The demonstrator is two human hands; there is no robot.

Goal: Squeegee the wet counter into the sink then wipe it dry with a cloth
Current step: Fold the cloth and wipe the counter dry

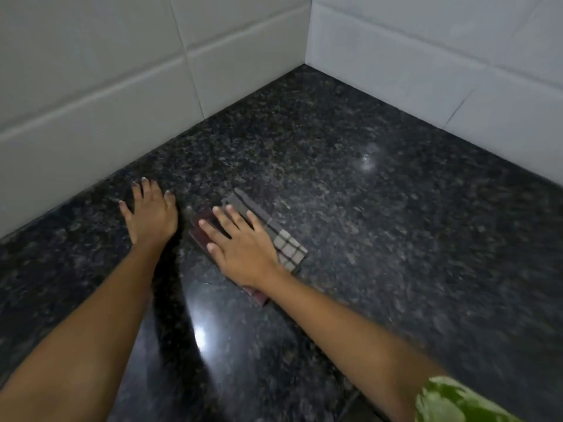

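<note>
A folded checked cloth (pixel 289 248), grey and dark red, lies flat on the dark speckled granite counter (pixel 380 223). My right hand (pixel 240 248) presses down on the cloth with its fingers spread, covering most of it. To the left of the cloth, my left hand (pixel 150 214) rests flat on the bare counter with its fingers apart and nothing in it. No squeegee and no sink are in view.
White tiled walls (pixel 100 95) meet at a corner (pixel 306 60) behind the counter, closing it off at the back left and back right. Light glares off the counter near my arms (pixel 199 333). A green patterned sleeve (pixel 457 403) shows at the bottom right.
</note>
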